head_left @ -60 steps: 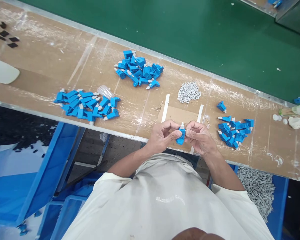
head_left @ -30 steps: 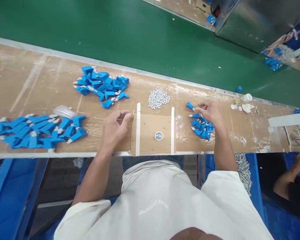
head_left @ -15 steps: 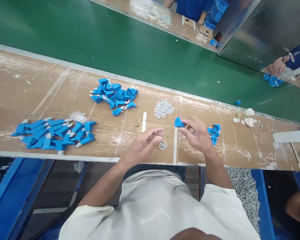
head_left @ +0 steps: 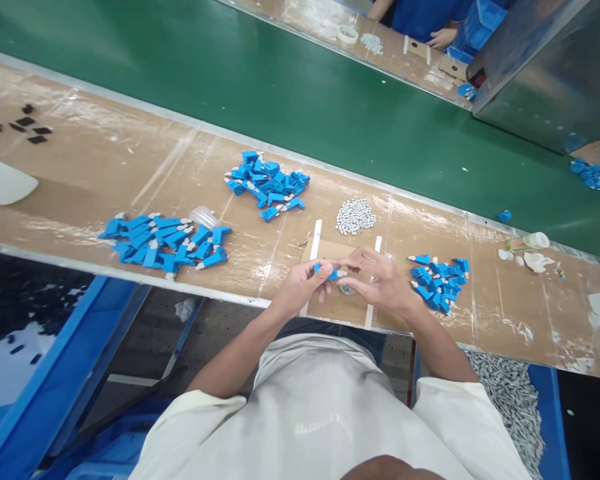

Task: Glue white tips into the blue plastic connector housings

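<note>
My left hand (head_left: 305,285) is closed around a small blue plastic part (head_left: 333,274), whose lower side the fingers hide. A pale tip shows at its right end. Close beside it, my right hand (head_left: 377,280) has thumb and fingers apart around that end; I see nothing held between them. Beneath the hands is a cardboard sheet (head_left: 333,251) with white tape strips, where a small clear round piece (head_left: 348,289) is partly covered by the right hand. Small grey-white pieces (head_left: 356,217) lie in a pile just beyond.
Blue parts lie in a right pile (head_left: 443,280), a far pile (head_left: 270,180) and a left pile (head_left: 163,243). Beyond the table runs a green conveyor belt (head_left: 290,100). A metal housing (head_left: 550,73) stands far right. A person in blue (head_left: 415,17) works opposite. A bin of grey pieces (head_left: 510,400) sits below right.
The blue part has passed from my right hand to my left. Both hands have come together over the cardboard, and the view has shifted left.
</note>
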A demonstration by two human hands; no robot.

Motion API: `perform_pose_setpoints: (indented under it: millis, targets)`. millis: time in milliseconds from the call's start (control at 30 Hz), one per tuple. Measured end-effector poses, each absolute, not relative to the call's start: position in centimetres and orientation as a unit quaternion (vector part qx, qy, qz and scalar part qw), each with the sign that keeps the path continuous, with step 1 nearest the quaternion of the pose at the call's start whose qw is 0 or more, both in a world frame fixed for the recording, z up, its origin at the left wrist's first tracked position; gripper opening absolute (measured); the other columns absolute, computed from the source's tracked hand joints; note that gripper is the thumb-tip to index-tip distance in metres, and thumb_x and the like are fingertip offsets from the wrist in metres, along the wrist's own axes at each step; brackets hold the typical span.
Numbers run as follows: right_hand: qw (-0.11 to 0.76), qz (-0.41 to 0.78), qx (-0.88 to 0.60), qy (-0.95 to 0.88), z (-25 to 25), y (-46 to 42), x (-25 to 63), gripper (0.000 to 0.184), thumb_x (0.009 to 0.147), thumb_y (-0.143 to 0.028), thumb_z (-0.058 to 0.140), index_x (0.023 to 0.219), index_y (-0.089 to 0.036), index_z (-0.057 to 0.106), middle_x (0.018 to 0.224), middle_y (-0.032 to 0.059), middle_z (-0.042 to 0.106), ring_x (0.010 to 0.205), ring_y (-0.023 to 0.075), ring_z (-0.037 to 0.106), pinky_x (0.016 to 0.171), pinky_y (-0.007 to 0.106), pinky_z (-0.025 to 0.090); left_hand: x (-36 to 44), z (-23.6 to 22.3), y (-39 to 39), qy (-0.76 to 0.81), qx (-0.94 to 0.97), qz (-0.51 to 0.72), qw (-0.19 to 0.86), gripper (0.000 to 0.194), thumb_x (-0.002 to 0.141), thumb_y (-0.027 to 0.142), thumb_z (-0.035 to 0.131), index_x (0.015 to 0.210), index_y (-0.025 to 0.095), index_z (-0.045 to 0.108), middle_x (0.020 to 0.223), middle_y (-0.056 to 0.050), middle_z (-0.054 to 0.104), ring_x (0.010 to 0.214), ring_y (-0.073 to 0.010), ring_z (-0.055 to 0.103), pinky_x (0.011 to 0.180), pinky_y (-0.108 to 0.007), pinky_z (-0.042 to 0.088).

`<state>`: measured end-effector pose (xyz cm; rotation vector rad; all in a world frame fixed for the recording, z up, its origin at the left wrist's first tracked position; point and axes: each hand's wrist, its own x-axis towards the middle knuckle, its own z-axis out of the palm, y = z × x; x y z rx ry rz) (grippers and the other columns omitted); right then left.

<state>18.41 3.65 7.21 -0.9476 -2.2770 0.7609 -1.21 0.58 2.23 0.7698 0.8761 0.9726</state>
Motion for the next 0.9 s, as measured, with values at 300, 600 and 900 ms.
perform_pose_setpoints:
  millis: [300,600,900]
  targets:
    - [0.284,0.332,-0.361,-0.824,7.4,3.4,17.0,0.020,0.098,-0.041,0.066,0.100,-0.025,0.079,0.081,0.0062,0.071,0.074,0.0197,0.062,0.071,0.035,0.050,-1.8,2.4,0.8,0.383,0.305,0.426,0.761,0.059,0.070,0.071,0.078,0.088,0.015,0.075,0.062,0.001,0.056,0.050,-0.0081,0.047,0.040,-0.020,0.028]
    - [0.322,0.440,-0.481,-0.687,6.9,3.2,18.8,0.040,0.085,-0.052,0.078,0.114,-0.025,0.077,0.090,0.0041,0.073,0.076,0.0184,0.065,0.072,0.033,0.055,-3.9,2.1,1.0,0.311,0.313,0.396,0.805,0.044,0.074,0.052,0.085,0.096,0.014,0.080,0.084,-0.009,0.075,0.063,-0.0114,0.060,0.051,-0.022,0.045]
    - [0.264,0.486,-0.565,-0.612,2.6,2.2,20.9,0.039,0.075,-0.053,0.082,0.094,-0.019,0.079,0.083,0.0038,0.071,0.071,0.0169,0.063,0.066,0.031,0.051,-3.8,0.6,1.3,0.320,0.200,0.468,0.799,0.030,0.077,0.025,0.085,0.103,0.015,0.077,0.102,-0.011,0.076,0.104,-0.0209,0.074,0.090,-0.026,0.062]
